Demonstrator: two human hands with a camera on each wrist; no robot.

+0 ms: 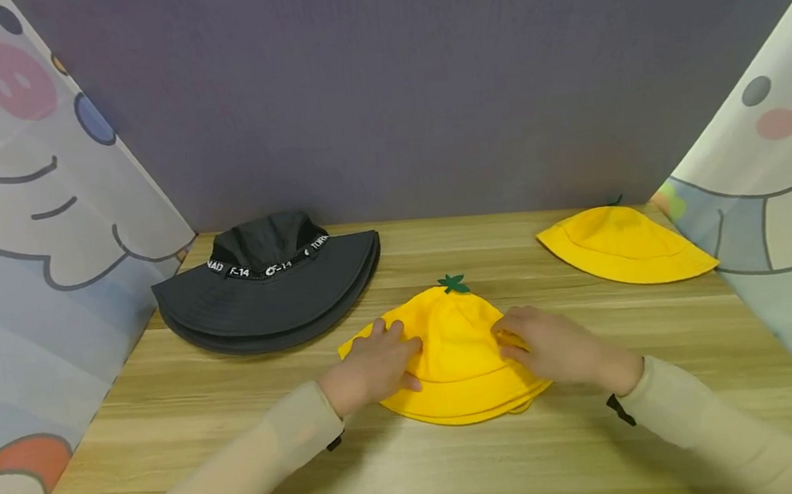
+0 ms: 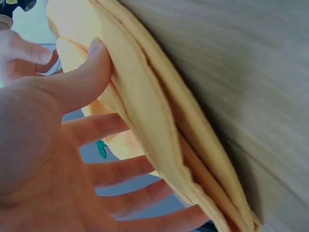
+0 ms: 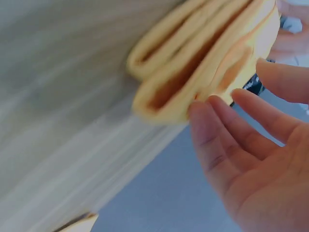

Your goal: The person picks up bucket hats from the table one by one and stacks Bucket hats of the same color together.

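In the head view, a yellow bucket hat (image 1: 453,346) with a green leaf (image 1: 454,283) on its crown lies in the middle of the table. More layers of yellow brim (image 3: 169,94) show at its edge in the right wrist view. My left hand (image 1: 378,364) rests on the hat's left side. Its fingers are spread and fairly straight, with the thumb (image 2: 99,63) lying against the cloth in the left wrist view. On the opposite side, my right hand (image 1: 559,346) touches the hat with extended fingertips, its thumb held apart from the fingers.
Black bucket hats (image 1: 263,293), one nested on another, lie at the back left. Another yellow hat (image 1: 624,245) sits at the back right. A grey panel (image 1: 380,96) stands behind the wooden table (image 1: 421,486), with cartoon-printed walls at both sides.
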